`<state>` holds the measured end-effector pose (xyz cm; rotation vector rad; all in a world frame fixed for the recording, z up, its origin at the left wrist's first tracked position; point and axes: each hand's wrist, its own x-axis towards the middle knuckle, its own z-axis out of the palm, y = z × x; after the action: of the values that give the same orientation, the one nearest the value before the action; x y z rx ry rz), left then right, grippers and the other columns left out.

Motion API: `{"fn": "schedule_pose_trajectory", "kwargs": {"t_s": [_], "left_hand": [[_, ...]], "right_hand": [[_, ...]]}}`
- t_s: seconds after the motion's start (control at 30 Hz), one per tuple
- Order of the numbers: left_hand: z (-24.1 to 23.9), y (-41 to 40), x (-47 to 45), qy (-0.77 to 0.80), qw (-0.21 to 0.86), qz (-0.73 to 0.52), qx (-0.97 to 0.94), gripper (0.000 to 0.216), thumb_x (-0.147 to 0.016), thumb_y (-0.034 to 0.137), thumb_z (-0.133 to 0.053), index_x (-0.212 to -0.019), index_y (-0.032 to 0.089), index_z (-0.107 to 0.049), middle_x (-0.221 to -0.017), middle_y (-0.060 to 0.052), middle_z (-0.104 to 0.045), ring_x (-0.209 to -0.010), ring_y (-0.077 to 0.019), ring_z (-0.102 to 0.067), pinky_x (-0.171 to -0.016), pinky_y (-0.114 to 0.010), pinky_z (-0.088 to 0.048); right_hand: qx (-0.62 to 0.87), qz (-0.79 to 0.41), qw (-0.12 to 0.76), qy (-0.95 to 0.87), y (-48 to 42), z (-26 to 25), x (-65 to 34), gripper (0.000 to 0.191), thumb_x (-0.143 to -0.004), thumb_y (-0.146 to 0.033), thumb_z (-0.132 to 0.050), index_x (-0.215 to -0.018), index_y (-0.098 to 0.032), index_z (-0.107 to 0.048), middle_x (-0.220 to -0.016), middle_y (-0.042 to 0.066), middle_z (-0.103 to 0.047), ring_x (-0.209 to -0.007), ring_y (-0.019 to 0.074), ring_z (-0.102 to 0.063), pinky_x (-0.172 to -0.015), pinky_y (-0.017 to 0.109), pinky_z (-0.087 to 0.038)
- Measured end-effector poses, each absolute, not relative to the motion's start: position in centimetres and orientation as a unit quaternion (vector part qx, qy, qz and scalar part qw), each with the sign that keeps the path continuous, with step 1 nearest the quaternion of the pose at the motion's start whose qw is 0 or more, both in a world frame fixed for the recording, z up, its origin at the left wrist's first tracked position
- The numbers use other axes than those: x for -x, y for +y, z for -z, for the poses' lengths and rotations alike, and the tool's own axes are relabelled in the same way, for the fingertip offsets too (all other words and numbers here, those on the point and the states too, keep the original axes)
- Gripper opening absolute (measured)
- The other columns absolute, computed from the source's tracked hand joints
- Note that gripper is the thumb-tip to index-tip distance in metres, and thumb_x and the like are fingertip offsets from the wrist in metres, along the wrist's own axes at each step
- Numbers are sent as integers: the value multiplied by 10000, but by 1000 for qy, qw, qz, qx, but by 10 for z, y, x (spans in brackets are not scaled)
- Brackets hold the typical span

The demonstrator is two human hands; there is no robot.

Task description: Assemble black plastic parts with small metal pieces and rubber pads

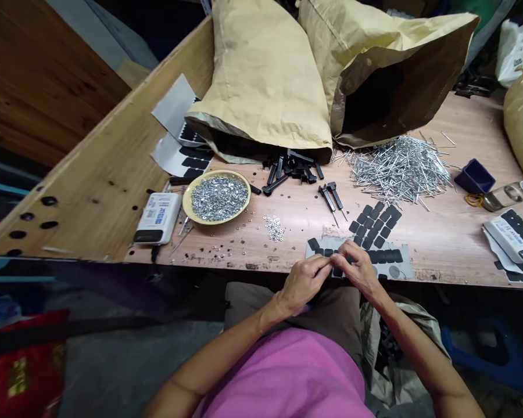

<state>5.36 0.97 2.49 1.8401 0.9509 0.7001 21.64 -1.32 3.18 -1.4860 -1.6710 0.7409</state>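
The person's left hand (303, 281) and right hand (359, 270) meet at the front edge of the wooden table (453, 238), fingertips drawn together in a pinch and touching each other. What they pinch is too small and too covered to make out. The hands sit over the near left end of a grey sheet of black pads (394, 264), which lies right along the table's front edge. Just behind the sheet is a cluster of loose black pads (375, 223), and beyond those a wide pile of metal pins (401, 168) spreads toward the right. Two black plastic pieces (331, 197) lie apart between the pins and a heap of similar black parts (292, 165) spilling from the mouth of a paper sack (265, 75); a second sack (387, 64) gapes beside it. To the left, a yellow plate of washers (218, 197) stands near a white box (159, 217), with a small heap of washers (275, 227) between the plate and the hands. A raised wooden board (108, 162) walls off the table's left side. The barest stretch of tabletop lies between the small washer heap and the loose pads, straight ahead of the hands. A blue tray (475, 177) sits at the far right, past the pins.
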Motion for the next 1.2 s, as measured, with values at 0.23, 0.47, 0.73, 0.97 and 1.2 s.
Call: {"fn": "schedule_pose_trajectory", "kwargs": {"t_s": [0.23, 0.47, 0.73, 0.97, 1.2], "left_hand": [[-29, 16, -60, 372, 553, -324, -671, 229, -859, 278, -508, -822, 187, -715, -827, -42, -724, -793, -168, -654, -727, -240, -489], [-28, 21, -80, 371, 715, -370, -463, 224, -761, 385, -644, -779, 178, -729, -1036, -77, -670, -968, -196, -608, -819, -278, -469], [-24, 35, -127, 348, 766, -409, -354, 252, -729, 403, -681, -813, 174, -745, -1165, -108, -617, -1240, -251, -454, -1012, -339, -371], [-7, 101, -145, 434, 316, -287, -793, 240, -848, 150, -550, -1014, 214, -710, -1312, -109, -526, -1293, -289, -380, -1070, -499, -308], [32, 164, -150, 233, 34, -148, -961, 170, -829, 115, -564, -819, 220, -698, -1130, -51, -611, -1248, -261, -417, -1048, -484, -341]], "right_hand": [[582, -300, 424, -625, -10, -32, -224, 290, -850, -493, -537, -800, -229, -648, -893, 41, -558, -842, 169, -568, -776, 316, -475], [647, -310, 467, -517, -16, -32, -226, 355, -840, -522, -509, -680, -212, -573, -729, 13, -553, -719, 161, -538, -697, 306, -467], [610, -447, 546, -360, -21, -19, -215, 303, -730, -506, -640, -813, -215, -654, -787, 10, -651, -781, 174, -594, -708, 296, -485], [715, -260, 490, -427, -4, -9, -293, 275, -827, -476, -520, -783, -215, -593, -738, 26, -587, -653, 170, -542, -591, 297, -448], [750, 118, 176, -627, 22, 23, -386, 276, -926, -248, -402, -779, -212, -633, -829, 89, -578, -786, 215, -495, -656, 306, -425]]}}
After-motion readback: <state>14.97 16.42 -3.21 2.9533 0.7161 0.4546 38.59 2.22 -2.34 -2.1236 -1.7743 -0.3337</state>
